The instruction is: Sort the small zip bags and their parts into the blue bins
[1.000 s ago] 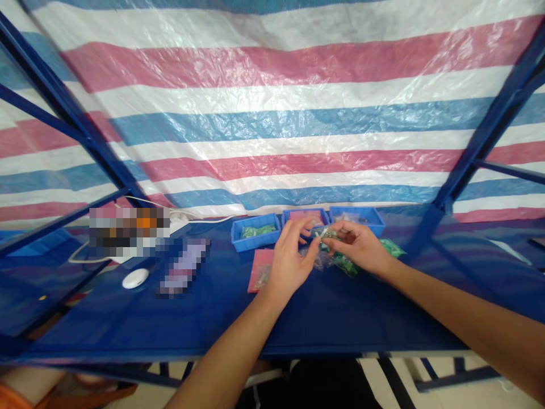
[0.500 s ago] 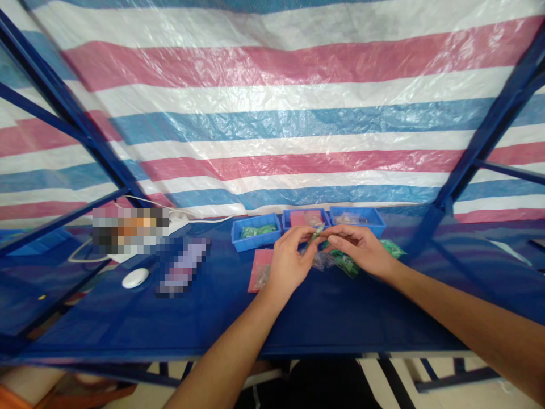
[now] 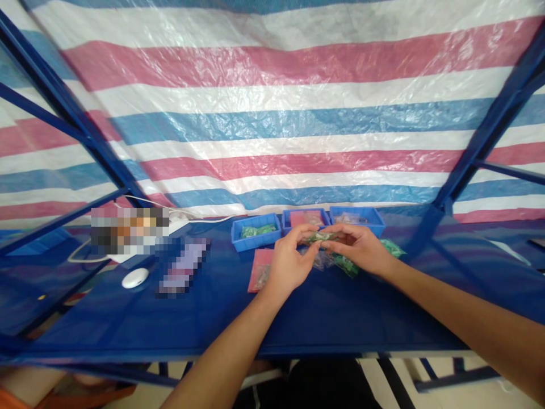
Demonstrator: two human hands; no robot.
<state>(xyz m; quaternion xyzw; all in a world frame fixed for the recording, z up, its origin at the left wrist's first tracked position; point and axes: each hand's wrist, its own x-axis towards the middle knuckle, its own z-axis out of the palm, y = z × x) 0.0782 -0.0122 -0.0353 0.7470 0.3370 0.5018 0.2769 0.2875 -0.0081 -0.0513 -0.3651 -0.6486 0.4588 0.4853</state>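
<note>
Between the fingertips of both hands is a small green plastic packet (image 3: 319,237), its contents too small to make out. My left hand (image 3: 293,258) pinches its left end, and my right hand (image 3: 356,245) pinches its right end. Below the right hand lie more green packets (image 3: 347,266), partly covered by it, with another green packet (image 3: 392,248) to the right of the wrist. A clear plastic bag (image 3: 322,260) rests on the table under the fingers. Left of my left hand is a pink packet (image 3: 258,270) with small greyish contents.
Behind the hands stand three blue bins: a left bin (image 3: 256,233) with green packets, a middle bin (image 3: 305,217) with pink ones, and a right bin (image 3: 357,219) with clear bags. A white round case (image 3: 135,278) lies on the blue table (image 3: 340,318). Blue posts (image 3: 481,125) flank a striped sheet.
My right fingers have closed onto the green packet, which has turned from tilted upright to nearly level between both hands. The things on the table have stayed put.
</note>
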